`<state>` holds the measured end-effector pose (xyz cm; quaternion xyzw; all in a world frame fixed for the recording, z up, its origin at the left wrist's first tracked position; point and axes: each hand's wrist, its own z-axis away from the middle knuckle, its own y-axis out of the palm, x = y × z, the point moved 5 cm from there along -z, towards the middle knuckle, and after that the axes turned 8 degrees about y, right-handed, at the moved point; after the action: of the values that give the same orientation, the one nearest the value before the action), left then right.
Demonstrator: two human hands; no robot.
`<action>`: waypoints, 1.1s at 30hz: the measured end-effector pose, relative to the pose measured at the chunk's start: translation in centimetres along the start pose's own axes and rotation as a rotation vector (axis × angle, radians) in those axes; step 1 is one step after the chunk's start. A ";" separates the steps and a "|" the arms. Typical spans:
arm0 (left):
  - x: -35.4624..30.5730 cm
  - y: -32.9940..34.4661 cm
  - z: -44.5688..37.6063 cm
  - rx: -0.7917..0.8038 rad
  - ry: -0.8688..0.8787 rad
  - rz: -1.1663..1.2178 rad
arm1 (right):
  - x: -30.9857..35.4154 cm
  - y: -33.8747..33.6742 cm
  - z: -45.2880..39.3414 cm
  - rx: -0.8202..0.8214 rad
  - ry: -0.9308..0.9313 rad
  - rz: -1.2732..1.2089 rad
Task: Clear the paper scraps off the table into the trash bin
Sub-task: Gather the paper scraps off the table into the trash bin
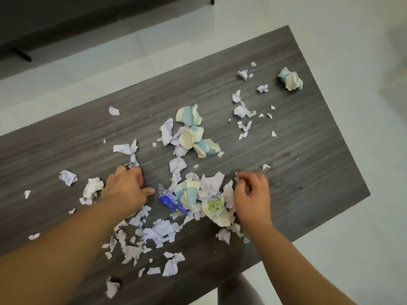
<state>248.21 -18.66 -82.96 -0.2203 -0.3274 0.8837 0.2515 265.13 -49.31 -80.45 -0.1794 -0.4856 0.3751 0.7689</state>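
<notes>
Pale lilac paper scraps (158,234) lie scattered over the dark wood-grain table (308,172), mixed with crumpled cream-and-blue paper cups (193,139). A heap with more crushed cups and a blue wrapper (170,201) sits between my hands. My left hand (126,190) rests on the table left of the heap, thumb stretched out. Its fingers curl over the lower end of a twisted scrap (132,155). My right hand (251,194) is at the heap's right side, fingers curled, pinching a small white scrap (237,176); this area is blurred. No trash bin is in view.
Another crumpled cup (290,79) lies near the table's far right corner, with small scraps (242,111) around it. Pale tiled floor (352,62) surrounds the table. Dark furniture (55,23) stands at the far left. My knee (240,289) shows below the near edge.
</notes>
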 end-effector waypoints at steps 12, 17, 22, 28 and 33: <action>0.2 0.1 0.2 -0.061 0.049 -0.040 | 12.8 -11.8 -27.5 -0.203 -0.235 0.157; 0.5 0.2 0.3 -0.084 0.052 -0.036 | 14.9 -8.5 -30.4 -0.064 -0.327 0.285; 0.5 0.1 0.5 -0.101 0.058 -0.033 | 14.1 -2.7 -21.2 0.086 -0.564 0.269; 0.1 0.0 0.5 -0.087 0.040 -0.010 | 13.8 -1.7 -17.7 0.153 -0.656 0.237; 0.4 0.2 0.4 -0.078 0.045 0.000 | 18.4 -4.1 -27.5 -0.034 -0.381 0.174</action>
<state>247.60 -18.69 -82.91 -0.2498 -0.3559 0.8651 0.2500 295.56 -35.74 -79.31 -0.1596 -0.6112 0.4592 0.6246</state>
